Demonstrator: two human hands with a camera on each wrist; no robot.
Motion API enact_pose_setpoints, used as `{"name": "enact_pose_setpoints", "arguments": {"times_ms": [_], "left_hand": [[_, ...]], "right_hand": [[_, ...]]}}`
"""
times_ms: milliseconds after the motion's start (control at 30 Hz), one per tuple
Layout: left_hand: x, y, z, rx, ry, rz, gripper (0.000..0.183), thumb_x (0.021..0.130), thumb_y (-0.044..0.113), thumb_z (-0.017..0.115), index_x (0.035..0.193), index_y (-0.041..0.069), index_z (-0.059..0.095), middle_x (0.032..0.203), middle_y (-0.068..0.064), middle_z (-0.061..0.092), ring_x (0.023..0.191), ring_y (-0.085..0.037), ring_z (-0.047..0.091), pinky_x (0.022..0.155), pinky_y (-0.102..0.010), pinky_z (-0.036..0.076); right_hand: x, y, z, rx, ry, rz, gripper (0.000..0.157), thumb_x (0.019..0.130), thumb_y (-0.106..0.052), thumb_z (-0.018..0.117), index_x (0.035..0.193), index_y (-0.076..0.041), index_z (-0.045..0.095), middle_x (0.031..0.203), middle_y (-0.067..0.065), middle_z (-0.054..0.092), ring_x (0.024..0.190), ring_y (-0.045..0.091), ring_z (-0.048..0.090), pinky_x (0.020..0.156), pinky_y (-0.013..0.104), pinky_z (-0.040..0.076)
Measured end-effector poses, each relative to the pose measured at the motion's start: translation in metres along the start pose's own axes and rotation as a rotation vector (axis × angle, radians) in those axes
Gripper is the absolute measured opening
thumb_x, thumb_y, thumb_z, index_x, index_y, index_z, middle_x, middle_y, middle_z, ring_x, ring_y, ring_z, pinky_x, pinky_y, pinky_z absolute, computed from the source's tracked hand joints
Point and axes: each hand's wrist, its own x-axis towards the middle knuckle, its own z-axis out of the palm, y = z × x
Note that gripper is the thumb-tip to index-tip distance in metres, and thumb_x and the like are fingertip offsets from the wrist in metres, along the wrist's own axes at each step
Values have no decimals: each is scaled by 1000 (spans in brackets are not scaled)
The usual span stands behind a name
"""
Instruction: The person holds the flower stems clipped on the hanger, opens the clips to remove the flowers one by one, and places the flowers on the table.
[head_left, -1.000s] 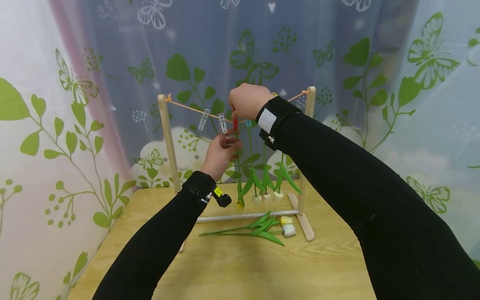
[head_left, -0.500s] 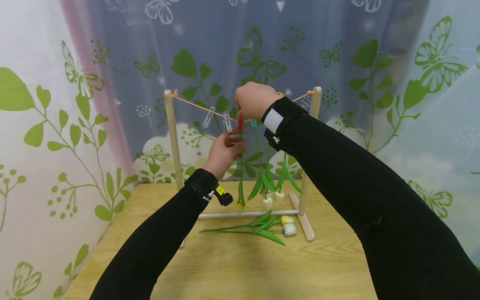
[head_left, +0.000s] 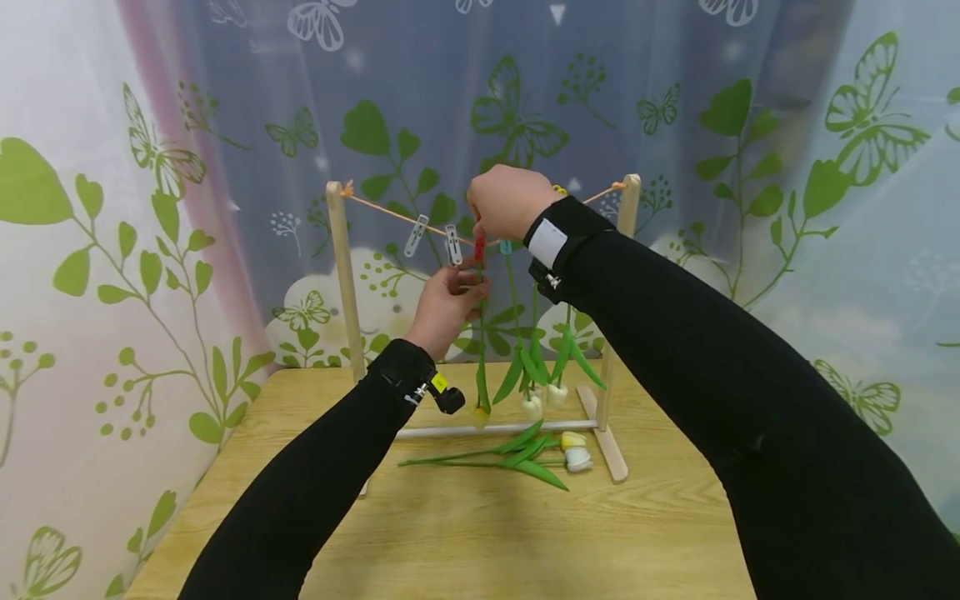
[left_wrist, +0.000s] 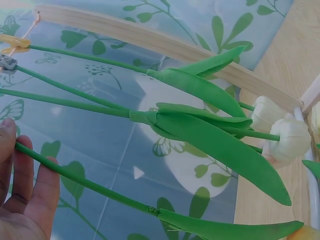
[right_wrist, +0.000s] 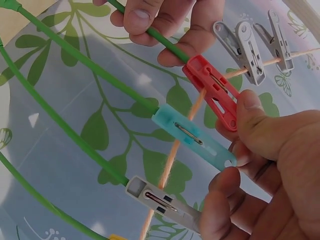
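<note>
In the right wrist view my right hand (right_wrist: 280,165) pinches a red clothespin (right_wrist: 212,92) on the orange cord between thumb and finger. My left hand (head_left: 446,304) holds the green stem (left_wrist: 100,187) of an upside-down artificial tulip just below that clothespin; its yellow bloom (head_left: 481,414) hangs low. The stem's end sits at the red clothespin's jaws. Beside it, a light-blue clothespin (right_wrist: 190,137) and a grey clothespin (right_wrist: 162,202) clip more stems, and my right fingertips lie close to both. White tulips (left_wrist: 287,140) hang heads down from the clipped stems.
The cord (head_left: 382,208) spans a wooden frame (head_left: 341,275) with a white bottom bar (head_left: 495,430). Two pale clothespins, one the grey-white clothespin (head_left: 416,236), hang left of my hands. Loose tulips, with a yellow bloom (head_left: 573,442) and a white bloom (head_left: 578,460), lie on the table (head_left: 465,533).
The head view has shifted slightly. Both hands keep their hold at the red clothespin and stem. One hanging white tulip has swung right, overlapping its neighbour.
</note>
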Motion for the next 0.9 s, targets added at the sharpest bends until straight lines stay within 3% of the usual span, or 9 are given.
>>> {"name": "enact_pose_setpoints", "arguments": {"times_ms": [233,600,900], "left_hand": [[-2,1,0,-2,-5,-14,55,102,11,59,153,15,38,134,-15,54,123,-30,56,105,-47,51],[-5,-3,-1,-2,-27,3,39,103,11,58,140,20,53,130,-12,54,123,-37,53,103,-51,50],[-6,-8,-1,-12,-29,-5,40,103,11,58,141,20,52,131,-12,53,124,-39,52,103,-52,50]], "right_hand": [[2,1,2,-26,7,-12,18,98,-30,67,92,-13,65,88,4,64,79,20,60,66,32,46],[2,-2,0,-21,32,-10,17,96,-29,69,89,-13,64,88,5,63,78,21,59,64,33,44],[2,-4,2,-71,27,-2,16,97,-26,69,85,-16,65,83,2,63,73,20,58,61,32,45]]}}
